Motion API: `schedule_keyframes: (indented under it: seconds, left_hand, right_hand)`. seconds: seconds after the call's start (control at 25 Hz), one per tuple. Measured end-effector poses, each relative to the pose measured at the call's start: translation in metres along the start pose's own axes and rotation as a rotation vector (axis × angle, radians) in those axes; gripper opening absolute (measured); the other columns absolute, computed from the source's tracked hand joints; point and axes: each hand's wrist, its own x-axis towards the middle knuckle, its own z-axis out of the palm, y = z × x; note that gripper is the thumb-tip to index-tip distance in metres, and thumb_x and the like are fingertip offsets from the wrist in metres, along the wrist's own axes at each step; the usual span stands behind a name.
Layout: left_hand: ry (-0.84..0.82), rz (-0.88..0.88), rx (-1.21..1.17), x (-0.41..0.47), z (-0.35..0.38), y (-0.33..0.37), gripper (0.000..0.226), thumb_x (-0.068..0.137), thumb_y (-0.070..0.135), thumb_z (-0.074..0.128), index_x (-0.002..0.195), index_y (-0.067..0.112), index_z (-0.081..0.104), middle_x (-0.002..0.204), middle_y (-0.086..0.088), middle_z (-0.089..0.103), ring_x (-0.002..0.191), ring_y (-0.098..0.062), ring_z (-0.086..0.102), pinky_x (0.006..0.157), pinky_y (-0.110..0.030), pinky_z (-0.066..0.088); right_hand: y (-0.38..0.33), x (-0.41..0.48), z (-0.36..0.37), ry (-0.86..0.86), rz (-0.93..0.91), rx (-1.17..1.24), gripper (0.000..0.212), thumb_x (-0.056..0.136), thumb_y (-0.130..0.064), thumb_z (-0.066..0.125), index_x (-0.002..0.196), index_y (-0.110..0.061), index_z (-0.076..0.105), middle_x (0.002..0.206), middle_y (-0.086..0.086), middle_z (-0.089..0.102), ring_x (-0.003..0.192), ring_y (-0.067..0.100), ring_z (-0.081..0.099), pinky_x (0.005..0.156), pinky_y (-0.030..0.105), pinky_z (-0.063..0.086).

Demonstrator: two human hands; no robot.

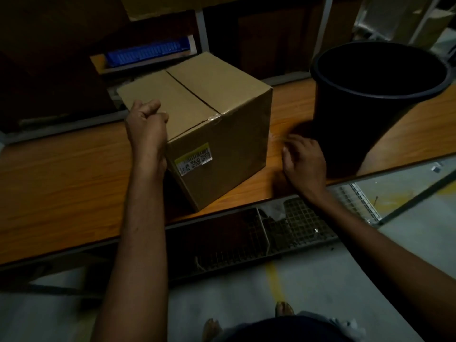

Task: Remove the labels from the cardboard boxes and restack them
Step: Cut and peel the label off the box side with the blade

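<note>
Head view: label (195, 158) (print unreadable) on box (222, 134)

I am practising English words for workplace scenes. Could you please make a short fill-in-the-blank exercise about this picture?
1. The cardboard box stands on a wooden ____.
2. The label with the yellow edge is on the box's ____, not its top.
3. The ____ hand rests on the box's top edge.
4. The bin beside the right hand is ____ in colour.

Missing words: table; side; left; black
</note>
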Motion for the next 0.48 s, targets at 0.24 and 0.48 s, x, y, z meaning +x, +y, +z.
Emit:
schedule_keyframes:
  seconds: [0.24,0.48]
  left_hand:
    - [-0.091,0.017,0.202,-0.007,0.003,0.005,0.045,0.097,0.018,0.055,0.140,0.028,0.060,0.167,0.008,0.026,0.156,-0.017,0.017,0.126,-0.043,0.023]
    - [-0.285,0.188,0.421,-0.006,-0.015,0.012,0.044,0.100,0.021,0.052,0.142,0.030,0.057,0.159,0.014,0.041,0.156,-0.011,0.012,0.128,-0.048,0.012]
  right_hand:
    - [0.055,-0.049,0.006,-0.476,-0.019,-0.340,0.038,0.106,-0.037,0.053,0.136,-0.016,0.064,0.150,0.006,0.056,0.129,0.036,0.050,0.095,0.046,0.050]
    - [0.054,-0.067,0.003,-0.409,-0.251,-0.299,0.045,0.091,-0.036,0.079,0.128,-0.011,0.070,0.139,0.009,0.066,0.113,0.037,0.059,0.083,0.045,0.055]
